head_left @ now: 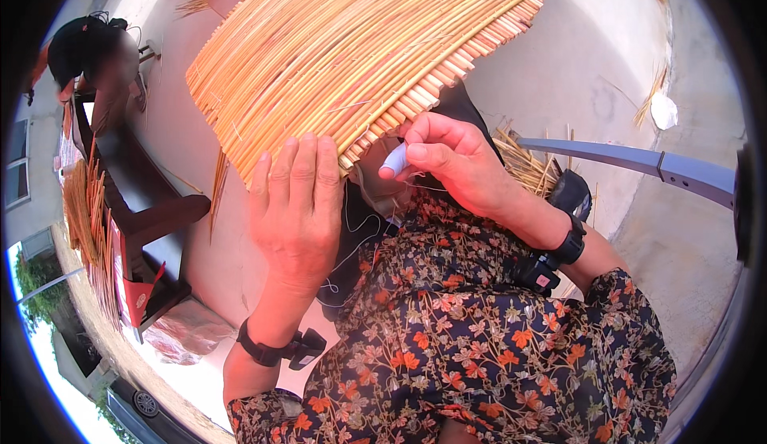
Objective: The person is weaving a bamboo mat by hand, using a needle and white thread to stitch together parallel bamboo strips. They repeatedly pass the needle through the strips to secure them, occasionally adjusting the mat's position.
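Note:
A curved mat of yellow reeds, stitched with pale thread, rises from my lap, with cut reed ends along its right edge. My left hand lies on the mat's near corner, fingers straight and side by side, thumb hidden. Just beside it, at the cut edge, my right hand is pinched around white thread, which hangs in loose loops over my dark trousers. A pale lilac wrap covers one right finger, leaving its tip bare. Whatever lies deeper between those fingers is hidden.
Another person bends over a dark bench at left, beside reed bundles. A grey metal bar crosses the right side, above loose reeds. A white crumpled piece lies on the concrete floor at right.

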Tool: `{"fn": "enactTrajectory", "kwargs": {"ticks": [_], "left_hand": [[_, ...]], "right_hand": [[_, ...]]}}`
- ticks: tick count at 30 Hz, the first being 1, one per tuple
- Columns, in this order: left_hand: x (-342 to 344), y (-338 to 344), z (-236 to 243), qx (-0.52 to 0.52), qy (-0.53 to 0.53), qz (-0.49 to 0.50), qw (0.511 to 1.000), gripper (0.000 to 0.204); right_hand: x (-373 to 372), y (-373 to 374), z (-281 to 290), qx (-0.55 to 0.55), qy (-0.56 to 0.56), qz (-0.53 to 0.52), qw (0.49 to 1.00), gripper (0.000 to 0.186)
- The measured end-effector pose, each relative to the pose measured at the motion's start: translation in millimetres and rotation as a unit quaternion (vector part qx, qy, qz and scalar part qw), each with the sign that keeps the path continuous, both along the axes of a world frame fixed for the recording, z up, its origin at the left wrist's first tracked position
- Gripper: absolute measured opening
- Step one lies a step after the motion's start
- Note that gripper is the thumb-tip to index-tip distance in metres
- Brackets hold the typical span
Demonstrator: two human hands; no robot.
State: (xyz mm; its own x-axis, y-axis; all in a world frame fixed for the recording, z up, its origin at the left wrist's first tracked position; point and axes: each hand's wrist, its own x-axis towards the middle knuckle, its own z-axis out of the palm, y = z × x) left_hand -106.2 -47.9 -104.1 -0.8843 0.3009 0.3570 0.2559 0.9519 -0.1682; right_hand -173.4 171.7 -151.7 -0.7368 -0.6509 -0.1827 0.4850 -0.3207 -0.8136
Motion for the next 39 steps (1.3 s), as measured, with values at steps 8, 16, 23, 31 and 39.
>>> {"fn": "enactTrajectory", "kwargs": {"ticks": [8,16,23,31,39], "left_hand": [[-26.3,-3.0,38.6,-0.015,0.102,0.023,0.994,0.039],[-52.5,-10.9,133.9,0.049,0.160,0.001,0.986,0.024],[-58.0,-18.6,182.0,0.092,0.109,0.032,0.989,0.017],[-60.8,-17.2,193.1,0.079,0.090,0.023,0.993,0.015],[-59.9,-11.2,196.8,0.094,0.083,0.034,0.991,0.014]], "right_hand": [[-9.3,-8.0,45.9,0.026,0.106,-0.014,0.994,0.013],[-15.9,-10.6,81.0,0.010,0.141,-0.068,0.988,0.009],[-53.5,-50.9,123.7,-0.064,0.287,-0.097,0.951,0.011],[-71.0,-81.4,130.4,-0.111,0.358,-0.160,0.913,0.012],[-69.8,-93.0,124.9,-0.143,0.358,-0.174,0.906,0.019]]}}
